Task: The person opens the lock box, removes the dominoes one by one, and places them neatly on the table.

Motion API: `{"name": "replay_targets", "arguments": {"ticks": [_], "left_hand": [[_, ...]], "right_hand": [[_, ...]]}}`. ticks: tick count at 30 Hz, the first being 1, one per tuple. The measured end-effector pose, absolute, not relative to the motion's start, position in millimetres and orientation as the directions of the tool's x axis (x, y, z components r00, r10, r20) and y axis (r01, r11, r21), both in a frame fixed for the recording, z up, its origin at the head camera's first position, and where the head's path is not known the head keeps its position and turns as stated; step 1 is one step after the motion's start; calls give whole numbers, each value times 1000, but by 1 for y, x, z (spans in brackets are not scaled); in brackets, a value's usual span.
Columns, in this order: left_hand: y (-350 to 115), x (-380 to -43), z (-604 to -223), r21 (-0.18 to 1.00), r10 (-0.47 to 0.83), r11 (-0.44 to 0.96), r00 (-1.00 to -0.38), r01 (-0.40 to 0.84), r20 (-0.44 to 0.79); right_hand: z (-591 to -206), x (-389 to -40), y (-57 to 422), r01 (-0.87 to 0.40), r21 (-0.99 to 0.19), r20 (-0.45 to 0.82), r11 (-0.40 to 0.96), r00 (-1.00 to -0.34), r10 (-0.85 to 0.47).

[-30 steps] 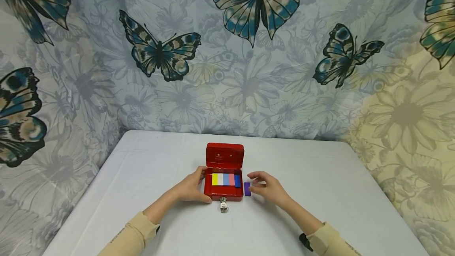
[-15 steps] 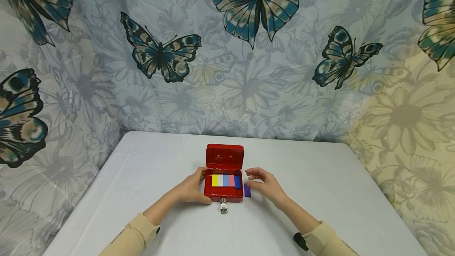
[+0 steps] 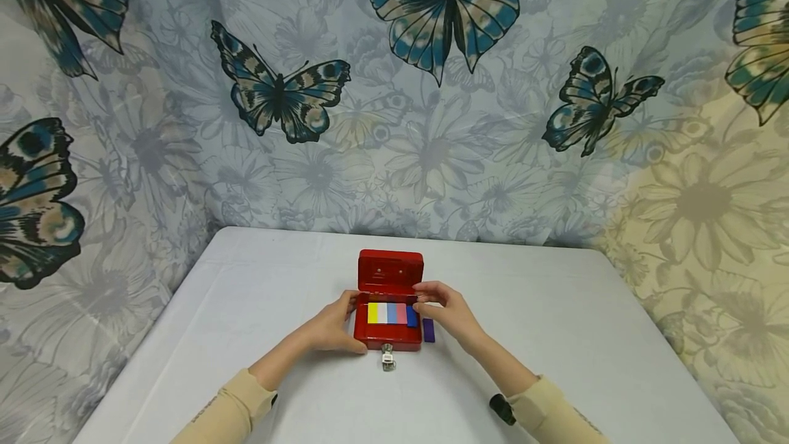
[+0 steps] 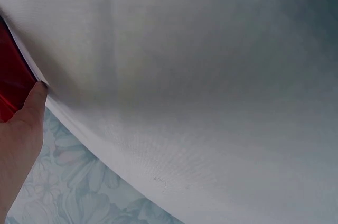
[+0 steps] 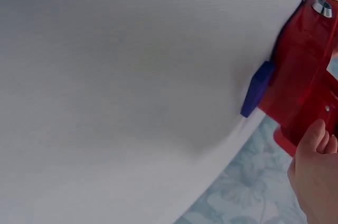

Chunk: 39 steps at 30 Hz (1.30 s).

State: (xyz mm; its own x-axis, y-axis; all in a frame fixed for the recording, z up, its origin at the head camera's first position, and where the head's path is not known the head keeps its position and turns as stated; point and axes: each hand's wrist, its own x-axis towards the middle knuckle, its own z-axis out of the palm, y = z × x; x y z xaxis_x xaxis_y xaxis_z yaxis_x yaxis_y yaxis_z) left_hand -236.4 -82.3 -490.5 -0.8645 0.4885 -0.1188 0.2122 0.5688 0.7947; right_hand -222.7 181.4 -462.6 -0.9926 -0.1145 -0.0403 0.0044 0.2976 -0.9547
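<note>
Jutting from the near side of the red box (image 3: 401, 346), a metal fitting (image 3: 387, 358) is hard to identify. The left hand (image 3: 335, 326) curls round the box's left side, presumably steadying it, its far fingertips hidden. A purple block (image 3: 428, 330) lies on the table (image 3: 308, 252) just beside the right side. The right hand (image 3: 453, 312), thumb and fingers apart, partly covers the blue block (image 3: 411, 318); contact cannot be told. Beyond, the lid (image 3: 390, 271) stands open.

We find the head view set back and above, facing forward and down across the white table (image 3: 511, 279) to the butterfly-printed wall (image 3: 431, 156). We record the left wrist view close over that table, the red box (image 4: 13, 73) entering only at its left border; the right wrist view, also close, takes it at the right border. The head and right wrist views share the purple block (image 5: 257, 89).
</note>
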Motion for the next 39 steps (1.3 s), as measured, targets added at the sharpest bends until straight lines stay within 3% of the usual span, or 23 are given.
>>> {"name": "replay_targets", "arguments": {"ticks": [13,23,39], "left_hand": [[-82,-238,-493,795,481,570,-869,208,-118],[-83,-239,-494,798,494,563,-862,217,-115],[-84,-238,-493,787,493,573,-863,229,-107]], "right_hand": [[-423,-207,156,-28,-948,-44,316,-975,-219],[-465,-230,152,-78,-939,-14,334,-964,-265],[-472,-236,142,-238,-844,49,481,-927,-373]]}}
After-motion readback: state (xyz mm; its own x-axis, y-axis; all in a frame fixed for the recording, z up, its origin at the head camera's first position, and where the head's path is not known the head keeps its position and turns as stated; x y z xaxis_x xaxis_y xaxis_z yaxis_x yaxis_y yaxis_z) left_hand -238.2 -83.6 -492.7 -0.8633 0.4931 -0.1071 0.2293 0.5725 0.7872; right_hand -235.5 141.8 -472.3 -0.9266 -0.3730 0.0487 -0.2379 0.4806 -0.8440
